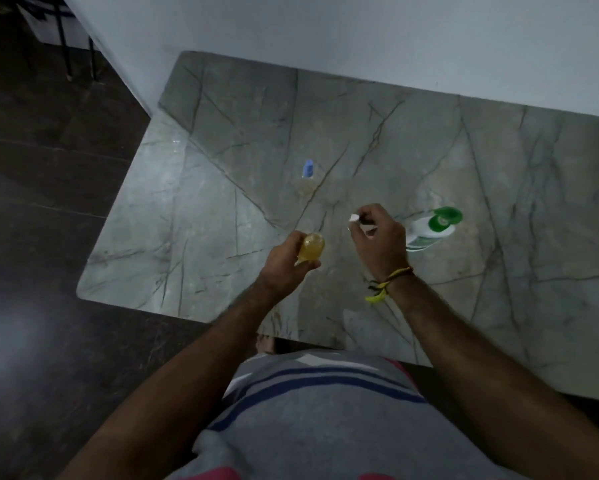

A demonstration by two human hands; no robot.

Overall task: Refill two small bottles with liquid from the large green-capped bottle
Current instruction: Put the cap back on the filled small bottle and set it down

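The small bottle (pixel 311 247), holding amber liquid and with no cap on its mouth, is held over the counter (pixel 222 168) in the left hand (pixel 286 263), whose fingers are curled round its lower body. The step in hand looks like capping it: keep the bottle upright and steady, bring the white cap (pixel 354 218) squarely over the neck, and seat it without squeezing the soft sides, or liquid may spill. The right hand (pixel 377 237) pinches that cap between thumb and fingertips, near the bottle but apart from it. Just beyond the right hand the large green-capped bottle (pixel 429 230) stands on the counter with its flip lid open. Farther back stands a second small bottle (pixel 307 169) with a blue cap, untouched.
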